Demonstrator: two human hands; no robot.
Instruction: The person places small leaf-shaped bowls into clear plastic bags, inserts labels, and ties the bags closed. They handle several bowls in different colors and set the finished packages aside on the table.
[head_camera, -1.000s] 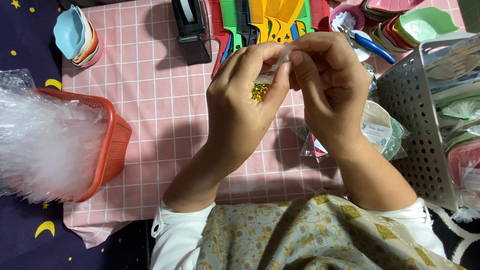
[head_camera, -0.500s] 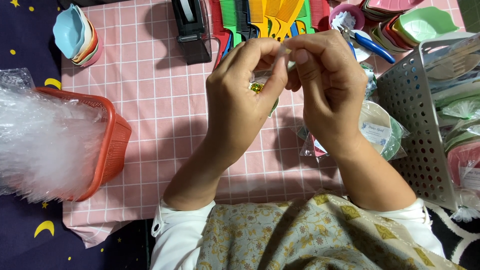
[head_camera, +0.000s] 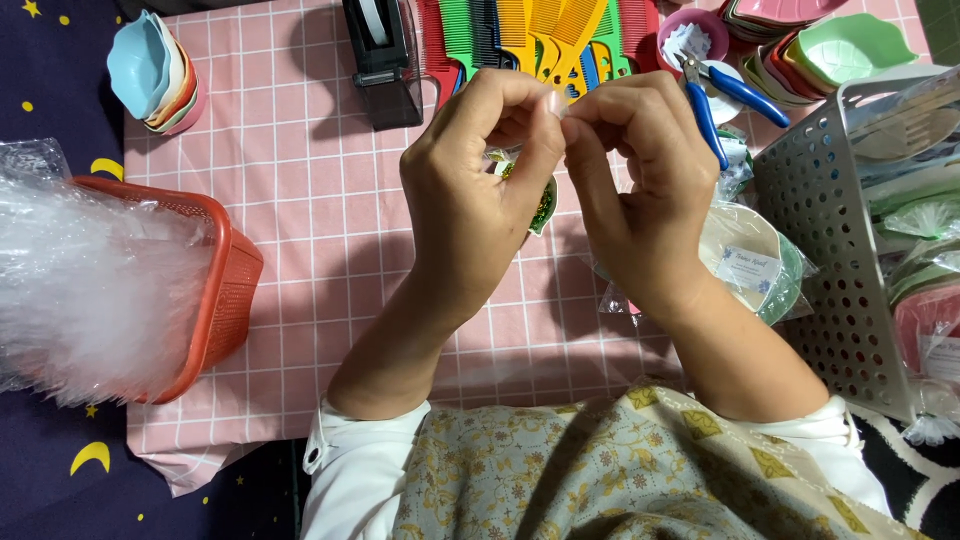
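Work: both hands are up over the desk (head_camera: 300, 200) w/ a small clear packet (head_camera: 540, 205) between them; a green-and-gold item sits inside, too small to tell what kind.
Left hand (head_camera: 470, 200): fingers curled, thumb and forefinger tips pressed together at the top edge of the packet.
Right hand (head_camera: 640, 190): fingers narrow too, pinching the same top edge, tips touching the left ones.
Packet position: hangs just below the pinch, mostly hidden behind the left palm; only the lower corner shows between the two wrists. It is above the desk, not lying on it.
Done, as judged: the item is already inside the packet. Wrapped bowls (head_camera: 760, 270) lie near the right forearm, and more wrapped pieces stand in the grey basket (head_camera: 830, 260), so some packing looks finished.
Left, as judged: the mouth of the packet seems not yet closed, approx. mid-step; cannot tell if it is folded or sealed, the fingers cover it.
Tools near: black tape dispenser (head_camera: 380, 60) and blue pliers (head_camera: 725, 95) beyond the hands, both untouched.
Stock: combs (head_camera: 540, 35) in a row at the far edge, stacked bowls (head_camera: 155, 70) far left, red basket (head_camera: 225, 290) w/ clear bags (head_camera: 80, 280) at left, well apart from the hands.
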